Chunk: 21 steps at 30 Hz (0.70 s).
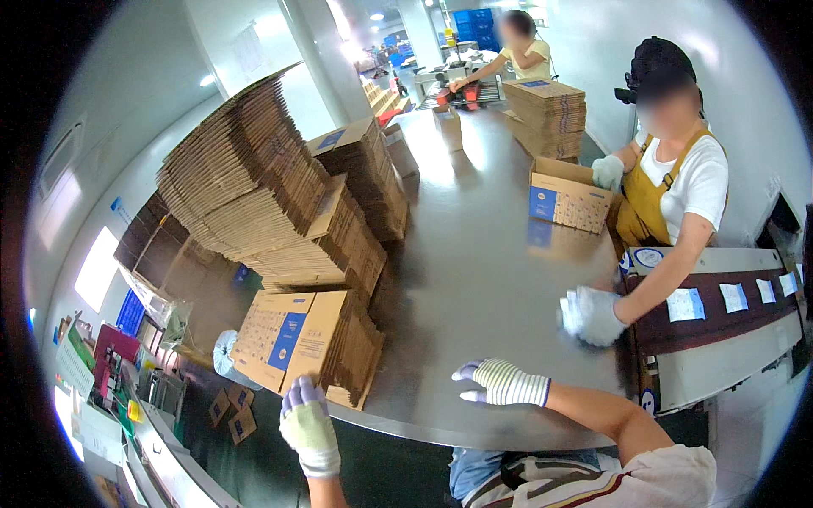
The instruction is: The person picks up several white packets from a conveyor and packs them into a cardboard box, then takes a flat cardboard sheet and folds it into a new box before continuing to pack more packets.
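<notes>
My left hand, in a pale glove with purple fingertips, is at the near edge of a stack of flat cardboard cartons. Its fingers are stretched out over the blue-panelled top carton; I cannot tell whether they touch it. Over the metal table is my right hand, in a striped glove, with fingers apart and nothing in them. Across from me, a co-worker's gloved hand rests on an opened carton standing on the table. The co-worker's other glove is blurred near the conveyor.
Tall piles of folded cartons lean along the table's left side. A conveyor belt carrying several small packets runs at the right. Another carton pile and a standing carton are farther back, near a second person.
</notes>
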Tool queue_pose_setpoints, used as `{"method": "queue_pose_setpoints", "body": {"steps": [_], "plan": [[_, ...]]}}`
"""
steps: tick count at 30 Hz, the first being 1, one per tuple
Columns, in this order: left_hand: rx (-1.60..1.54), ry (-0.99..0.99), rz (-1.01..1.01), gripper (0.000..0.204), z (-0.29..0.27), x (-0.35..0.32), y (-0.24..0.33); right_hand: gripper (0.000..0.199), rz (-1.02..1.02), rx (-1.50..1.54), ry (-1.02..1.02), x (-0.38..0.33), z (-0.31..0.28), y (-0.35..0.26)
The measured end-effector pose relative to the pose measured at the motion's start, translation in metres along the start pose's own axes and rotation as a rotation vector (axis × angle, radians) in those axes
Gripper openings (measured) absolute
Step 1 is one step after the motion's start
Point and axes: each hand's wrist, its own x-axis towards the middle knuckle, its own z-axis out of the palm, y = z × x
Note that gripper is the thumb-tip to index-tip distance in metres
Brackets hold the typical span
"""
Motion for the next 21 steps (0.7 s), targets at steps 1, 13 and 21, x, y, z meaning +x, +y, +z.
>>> {"method": "queue_pose_setpoints", "body": {"steps": [1,13,21], "plan": [[-0.019,0.123,0.032,0.028,-0.018,-0.002,0.006,0.048,0.004,0.021,0.046,-0.001,-0.01,-0.005],[-1.278,0.07,-0.302,0.018,-0.029,-0.037,0.042,0.063,0.226,0.784,0.986,-0.007,-0.1,0.026],[-1.576,-0.23,-0.236,0.026,0.019,-0.042,0.062,0.043,0.227,0.778,1.007,-0.023,-0.072,0.042]]}}
